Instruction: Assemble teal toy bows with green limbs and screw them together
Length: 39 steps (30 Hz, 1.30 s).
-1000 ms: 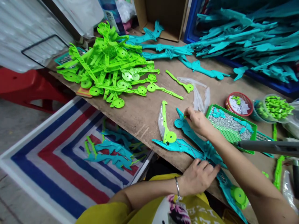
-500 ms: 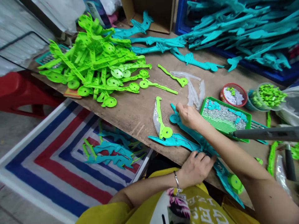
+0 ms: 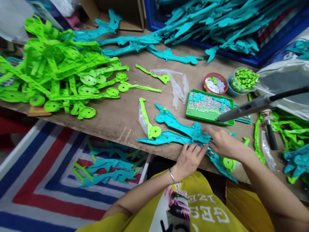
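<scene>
A teal plastic toy bow [image 3: 180, 129] lies near the front edge of the wooden table [image 3: 116, 117]. A green arm with a round disc [image 3: 149, 124] and a clear plastic piece rest on its left part. My left hand [image 3: 189, 159] rests on the bow's middle from below, fingers curled onto it. My right hand [image 3: 220, 141] meets it from the right, fingers bent over the same middle section. What the fingertips pinch is hidden.
A heap of green arms [image 3: 60, 74] fills the table's left. Teal bows [image 3: 217, 25] pile in a blue crate at the back. A green tray of screws [image 3: 209, 106], a red basket [image 3: 215, 83], a tub of green bits [image 3: 242, 79] and a hanging grey screwdriver [image 3: 253, 106] stand right. A striped bag [image 3: 48, 180] holds finished bows below.
My right hand has drawn back from the bow's upper disc to its middle, beside my left hand. The view has swung to the right.
</scene>
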Tool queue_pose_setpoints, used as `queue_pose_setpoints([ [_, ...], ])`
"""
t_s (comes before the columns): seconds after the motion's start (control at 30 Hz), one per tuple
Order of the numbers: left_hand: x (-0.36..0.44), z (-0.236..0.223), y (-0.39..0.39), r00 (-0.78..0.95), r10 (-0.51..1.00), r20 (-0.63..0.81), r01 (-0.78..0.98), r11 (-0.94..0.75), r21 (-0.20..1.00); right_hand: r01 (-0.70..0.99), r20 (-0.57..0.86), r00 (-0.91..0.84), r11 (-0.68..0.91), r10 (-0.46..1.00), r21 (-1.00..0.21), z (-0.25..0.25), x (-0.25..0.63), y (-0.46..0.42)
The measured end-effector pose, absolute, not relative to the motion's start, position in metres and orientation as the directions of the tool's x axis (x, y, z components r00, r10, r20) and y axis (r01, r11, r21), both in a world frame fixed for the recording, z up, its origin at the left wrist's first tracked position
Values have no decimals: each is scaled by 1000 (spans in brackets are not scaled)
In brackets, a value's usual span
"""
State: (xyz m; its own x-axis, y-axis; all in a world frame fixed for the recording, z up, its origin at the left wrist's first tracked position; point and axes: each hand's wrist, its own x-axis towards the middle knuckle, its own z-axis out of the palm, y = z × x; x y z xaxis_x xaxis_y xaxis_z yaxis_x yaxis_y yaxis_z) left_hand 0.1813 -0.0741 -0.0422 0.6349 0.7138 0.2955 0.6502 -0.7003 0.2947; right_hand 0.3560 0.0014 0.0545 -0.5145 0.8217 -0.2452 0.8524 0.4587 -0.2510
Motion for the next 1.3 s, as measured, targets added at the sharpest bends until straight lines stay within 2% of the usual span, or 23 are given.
queue_pose_setpoints([
  [0.13,181,-46,-75,611,702,366,635,-711,302,873,-58,-481,471,875,-129,16,384,-34],
  [0.2,179,-46,-75,599,694,399,619,-718,319,874,27,-475,475,880,-108,6,389,-36],
  [0.33,175,-44,-73,622,666,413,581,-745,327,873,189,-430,460,883,-162,13,396,-30],
  [0.43,173,-42,-72,638,651,412,574,-758,309,896,236,-345,393,909,-205,35,398,-28],
  [0.6,178,-44,-67,613,675,411,617,-734,285,897,200,-280,330,939,-293,80,397,-22],
  [0.77,184,-49,-58,582,683,442,670,-710,216,888,-31,-301,268,953,-373,109,403,-8],
  [0.87,186,-50,-54,572,692,441,693,-695,192,819,-114,-348,242,930,-521,104,410,-4],
  [1.0,187,-50,-53,572,701,427,698,-689,196,700,-109,-421,245,900,-671,87,417,-2],
  [1.13,186,-51,-53,567,669,481,671,-714,201,623,-127,-477,233,870,-747,72,418,-3],
  [1.3,185,-51,-55,574,687,444,653,-712,258,559,-187,-520,166,833,-812,55,424,-6],
])
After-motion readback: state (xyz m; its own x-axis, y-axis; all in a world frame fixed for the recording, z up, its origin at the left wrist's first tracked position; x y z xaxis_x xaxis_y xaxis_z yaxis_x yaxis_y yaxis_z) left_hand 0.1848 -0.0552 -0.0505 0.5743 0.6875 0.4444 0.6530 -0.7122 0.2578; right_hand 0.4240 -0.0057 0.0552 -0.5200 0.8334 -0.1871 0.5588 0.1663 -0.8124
